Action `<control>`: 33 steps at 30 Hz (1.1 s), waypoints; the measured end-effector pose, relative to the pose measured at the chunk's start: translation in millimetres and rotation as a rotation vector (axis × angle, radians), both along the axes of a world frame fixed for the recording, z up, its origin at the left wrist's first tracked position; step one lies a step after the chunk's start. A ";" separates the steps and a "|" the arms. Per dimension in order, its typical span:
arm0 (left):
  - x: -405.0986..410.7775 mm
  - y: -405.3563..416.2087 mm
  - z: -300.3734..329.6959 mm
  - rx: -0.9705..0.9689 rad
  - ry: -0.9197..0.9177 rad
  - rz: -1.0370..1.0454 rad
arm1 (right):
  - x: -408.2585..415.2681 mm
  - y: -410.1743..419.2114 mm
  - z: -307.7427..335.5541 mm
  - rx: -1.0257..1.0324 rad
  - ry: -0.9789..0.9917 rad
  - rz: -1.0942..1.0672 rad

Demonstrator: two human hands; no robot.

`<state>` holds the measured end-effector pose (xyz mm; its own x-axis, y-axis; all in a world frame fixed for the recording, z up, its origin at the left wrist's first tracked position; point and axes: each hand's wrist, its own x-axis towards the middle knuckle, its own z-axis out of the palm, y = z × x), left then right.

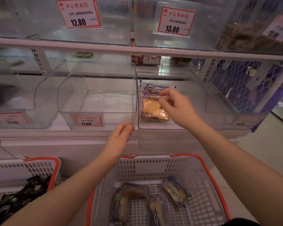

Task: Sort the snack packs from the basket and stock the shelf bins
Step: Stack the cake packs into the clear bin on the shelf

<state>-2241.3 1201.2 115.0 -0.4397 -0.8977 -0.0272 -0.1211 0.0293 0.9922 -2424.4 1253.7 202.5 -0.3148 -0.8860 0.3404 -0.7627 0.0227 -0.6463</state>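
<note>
A white basket with an orange rim [207, 173] stands below the shelf and holds several blue and yellow snack packs [175, 191]. On the middle shelf, a clear bin [183, 126] holds bread snack packs [153, 111] in clear wrappers with blue print. My right hand [175, 105] reaches into this bin and pinches the wrapper of the top pack. My left hand [121, 137] holds the front corner of the neighbouring clear bin [96, 110], which has nothing in it.
A second orange-rimmed basket [54, 168] at the lower left holds dark snack packs [23, 193]. Clear bins with red price tags [79, 13] line the upper shelf. A white mesh panel [235, 85] closes the shelf's right end, with floor beyond it.
</note>
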 end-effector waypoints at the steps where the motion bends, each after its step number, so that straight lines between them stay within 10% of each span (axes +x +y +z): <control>1: 2.6 1.4 -8.1 0.039 -0.001 0.058 | 10.3 16.1 -0.1 -0.073 0.041 0.068; 17: 47.8 48.8 -227.5 0.179 -0.807 -0.026 | 39.7 77.3 -255.4 0.997 0.179 0.300; 33: 17.3 24.5 -325.6 0.276 -0.872 0.066 | 35.8 100.1 -370.4 1.138 -0.110 0.182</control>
<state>-2224.0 1225.7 -210.5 -0.1105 -0.8324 -0.5430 -0.8236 -0.2291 0.5188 -2388.5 1353.8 -168.0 -0.1299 -0.6974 -0.7048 -0.7555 0.5300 -0.3851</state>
